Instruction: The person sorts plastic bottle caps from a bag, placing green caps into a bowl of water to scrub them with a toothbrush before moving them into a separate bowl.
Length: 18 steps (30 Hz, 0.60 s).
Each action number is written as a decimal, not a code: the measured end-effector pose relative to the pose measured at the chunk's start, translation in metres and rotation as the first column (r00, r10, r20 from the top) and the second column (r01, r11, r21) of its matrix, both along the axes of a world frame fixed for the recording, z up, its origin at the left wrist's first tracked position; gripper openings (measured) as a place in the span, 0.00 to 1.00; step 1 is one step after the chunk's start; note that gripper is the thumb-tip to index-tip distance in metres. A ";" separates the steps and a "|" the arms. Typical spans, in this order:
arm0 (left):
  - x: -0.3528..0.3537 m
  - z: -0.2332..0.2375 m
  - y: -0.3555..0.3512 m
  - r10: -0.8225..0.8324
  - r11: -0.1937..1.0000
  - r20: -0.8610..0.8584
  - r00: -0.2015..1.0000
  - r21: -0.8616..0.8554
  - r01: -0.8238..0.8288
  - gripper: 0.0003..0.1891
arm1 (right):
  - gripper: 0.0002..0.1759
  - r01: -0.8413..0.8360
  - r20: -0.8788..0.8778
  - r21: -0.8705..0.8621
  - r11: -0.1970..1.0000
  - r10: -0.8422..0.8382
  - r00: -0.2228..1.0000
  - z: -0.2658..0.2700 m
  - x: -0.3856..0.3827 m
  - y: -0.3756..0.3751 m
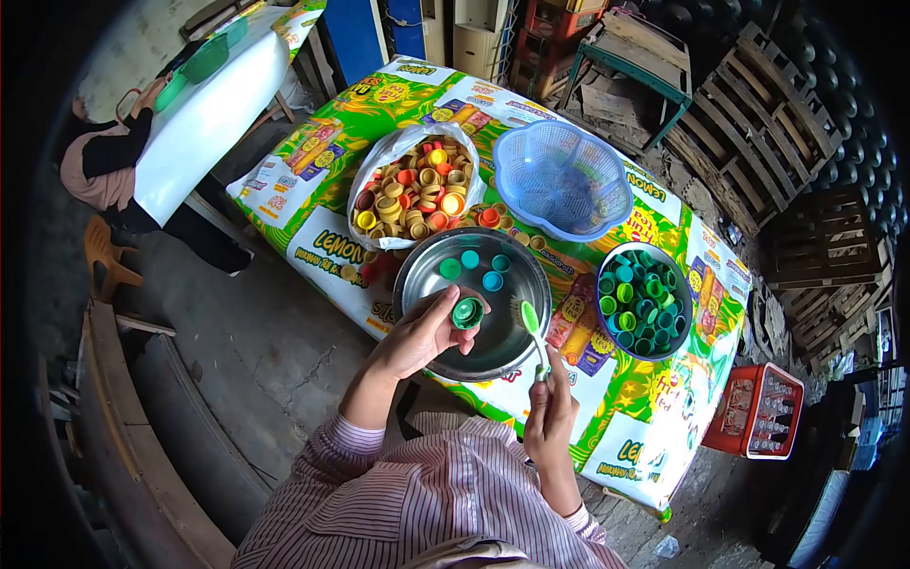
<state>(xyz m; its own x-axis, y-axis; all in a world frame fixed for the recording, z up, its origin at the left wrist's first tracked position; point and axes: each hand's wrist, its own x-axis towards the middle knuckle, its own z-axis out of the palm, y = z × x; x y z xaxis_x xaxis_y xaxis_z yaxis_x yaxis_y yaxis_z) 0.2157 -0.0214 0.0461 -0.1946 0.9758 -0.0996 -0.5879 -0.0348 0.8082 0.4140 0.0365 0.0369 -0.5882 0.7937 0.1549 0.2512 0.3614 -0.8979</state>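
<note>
My left hand (424, 332) is closed around a green bottle cap (466, 314), its hollow side facing up. In my right hand (552, 406) is a toothbrush (533, 332) with a green-backed head, held upright by its handle. Both hands are over the near part of a metal basin (417, 268). Several green and blue caps (493, 282) lie in the basin, apart from my hands. The toothbrush head is to the right of the held cap and does not touch it.
A white sack (384, 152) of yellow, orange and red caps stands behind the basin. Beside it are a blue plastic basket (531, 142) and a bowl (607, 332) of green caps. A printed cloth covers the table (607, 460). Another person (104, 171) is at a white table, far left.
</note>
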 end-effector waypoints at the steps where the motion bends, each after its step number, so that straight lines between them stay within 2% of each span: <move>1: 0.000 -0.006 0.002 -0.007 1.000 0.003 1.000 -0.003 0.007 0.21 | 0.25 -0.017 -0.068 0.124 0.992 0.026 0.997 -0.007 -0.005 -0.001; 3: 0.001 -0.022 0.005 0.089 0.995 -0.021 0.996 -0.052 -0.090 0.19 | 0.29 -0.128 -0.008 0.177 0.976 0.132 0.991 -0.016 -0.014 -0.003; 4: 0.002 -0.039 0.007 0.195 0.979 0.067 0.979 -0.068 -0.190 0.19 | 0.30 -0.134 0.017 0.122 0.983 0.133 0.991 -0.021 -0.022 -0.003; 5: 0.001 -0.054 0.008 0.183 0.981 0.073 0.980 -0.072 -0.178 0.19 | 0.30 -0.102 -0.027 0.042 0.994 0.103 0.994 -0.032 -0.028 -0.001; 7: -0.003 -0.067 0.010 0.156 0.987 0.146 0.977 -0.064 -0.148 0.12 | 0.29 -0.033 0.016 0.021 0.999 0.033 0.999 -0.040 -0.029 0.001; 8: -0.001 -0.072 0.011 0.149 0.988 0.148 0.978 -0.065 -0.141 0.12 | 0.29 -0.043 0.017 0.030 0.999 0.043 0.999 -0.038 -0.028 -0.001; 10: 0.007 -0.066 0.010 0.283 0.957 0.175 0.943 -0.120 -0.265 0.11 | 0.28 -0.091 0.041 0.047 0.995 0.089 0.995 -0.042 -0.027 -0.010; 11: 0.007 -0.071 0.008 0.280 0.957 0.178 0.943 -0.123 -0.261 0.11 | 0.28 -0.081 -0.032 0.058 0.995 0.083 0.996 -0.050 -0.030 -0.011; 13: 0.005 -0.081 0.005 0.257 0.965 0.189 0.948 -0.097 -0.243 0.10 | 0.28 -0.025 0.087 0.016 1.000 0.023 0.996 -0.047 -0.028 -0.008; 15: 0.004 -0.081 0.003 0.244 0.969 0.185 0.952 -0.077 -0.234 0.10 | 0.28 0.009 0.083 0.010 1.000 -0.010 0.997 -0.048 -0.026 -0.010; 17: 0.006 -0.077 0.003 0.326 0.943 0.137 0.936 -0.113 -0.312 0.11 | 0.28 -0.090 0.095 0.097 0.991 0.081 0.992 -0.052 -0.023 -0.016; 18: 0.006 -0.074 0.002 0.319 0.946 0.102 0.942 -0.104 -0.309 0.11 | 0.29 -0.074 0.017 0.083 0.994 0.073 0.997 -0.056 -0.027 -0.015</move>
<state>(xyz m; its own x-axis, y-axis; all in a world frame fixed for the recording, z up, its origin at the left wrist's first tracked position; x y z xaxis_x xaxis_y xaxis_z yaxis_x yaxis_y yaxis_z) 0.2222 -0.0194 -0.0276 -0.4718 0.8540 -0.2194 -0.6476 -0.1667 0.7435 0.3870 0.0214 -0.0193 -0.6468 0.7331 0.2104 0.2334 0.4529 -0.8605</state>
